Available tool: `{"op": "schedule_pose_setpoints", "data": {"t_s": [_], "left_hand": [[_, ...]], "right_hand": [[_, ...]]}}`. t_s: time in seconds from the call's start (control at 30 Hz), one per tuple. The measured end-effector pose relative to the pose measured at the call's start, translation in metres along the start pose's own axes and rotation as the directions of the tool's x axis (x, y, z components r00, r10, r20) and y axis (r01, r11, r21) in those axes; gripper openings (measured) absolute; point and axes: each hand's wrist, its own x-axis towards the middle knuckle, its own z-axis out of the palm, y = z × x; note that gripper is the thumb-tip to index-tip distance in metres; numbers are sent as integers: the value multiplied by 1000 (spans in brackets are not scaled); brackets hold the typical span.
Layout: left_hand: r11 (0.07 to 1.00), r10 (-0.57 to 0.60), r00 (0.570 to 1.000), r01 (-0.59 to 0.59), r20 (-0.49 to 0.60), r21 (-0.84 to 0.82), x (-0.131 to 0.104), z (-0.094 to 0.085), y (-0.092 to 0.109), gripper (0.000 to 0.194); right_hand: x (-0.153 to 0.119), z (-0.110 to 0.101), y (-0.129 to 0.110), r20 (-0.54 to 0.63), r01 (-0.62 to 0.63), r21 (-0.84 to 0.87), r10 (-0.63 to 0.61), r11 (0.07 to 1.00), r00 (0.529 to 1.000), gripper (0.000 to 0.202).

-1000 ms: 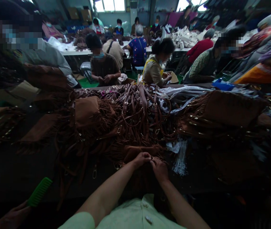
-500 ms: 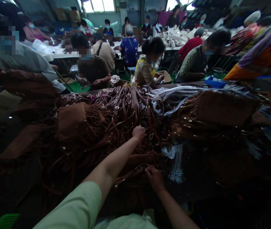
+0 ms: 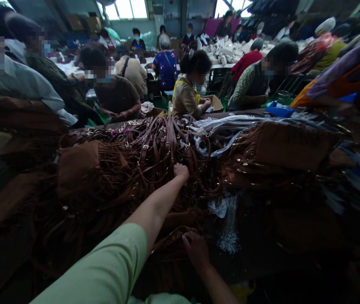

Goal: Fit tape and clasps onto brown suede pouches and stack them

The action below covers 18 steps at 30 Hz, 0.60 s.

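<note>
My left hand [image 3: 181, 171] reaches forward into a heap of brown buckled straps [image 3: 164, 139]. Its fingers are curled closed around a strap, though the fingertips are partly hidden. Nearer to me, my right hand [image 3: 195, 249] is low over the table, thumb and fingers pinched together. Just left of those fingertips lies a brown fringed bag [image 3: 180, 218], with a thin curved strap or edge reaching toward them. What the pinch holds is too dark to make out.
Stacked fringed bags lie left [image 3: 78, 166] and right [image 3: 289, 145]. Clear plastic strands [image 3: 230, 230] lie right of my right hand. Grey-white strips [image 3: 227, 123] and a blue item [image 3: 279, 109] are behind. Several people work across the table; an open carton [image 3: 216, 104] is beside one.
The view has shifted a little to the right. My left arm stretches further forward, its hand still at the straps. My right hand keeps its place by the bag.
</note>
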Motion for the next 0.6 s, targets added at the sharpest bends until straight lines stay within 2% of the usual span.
{"op": "schedule_pose_setpoints", "data": {"t_s": [0.13, 0.23, 0.3, 0.37, 0.47, 0.6], "left_hand": [[999, -35, 999, 35, -5, -35, -1, -9, -6, 33], [974, -93, 992, 107, 79, -197, 3, -21, -15, 40], [933, -62, 988, 109, 144, -343, 4, -28, -23, 34], [879, 5, 990, 63, 140, -472, 2, -29, -31, 27], [771, 83, 992, -6, 90, -637, -10, -20, -40, 28], [536, 229, 968, -39, 101, -843, -33, -3, -44, 32]], "right_hand": [[0, 3, 4, 5, 3, 13, -3, 1000, 1000, 26], [-1, 5, 7, 0, 16, 17, -16, 1000, 1000, 25], [-1, 6, 8, -5, 36, 4, -36, 999, 999, 26], [-1, 6, 8, -4, 41, -10, -41, 999, 999, 27], [-1, 6, 7, 3, 14, -22, -14, 1000, 1000, 26], [0, 7, 7, 11, 3, -39, -3, 999, 1000, 27]]}}
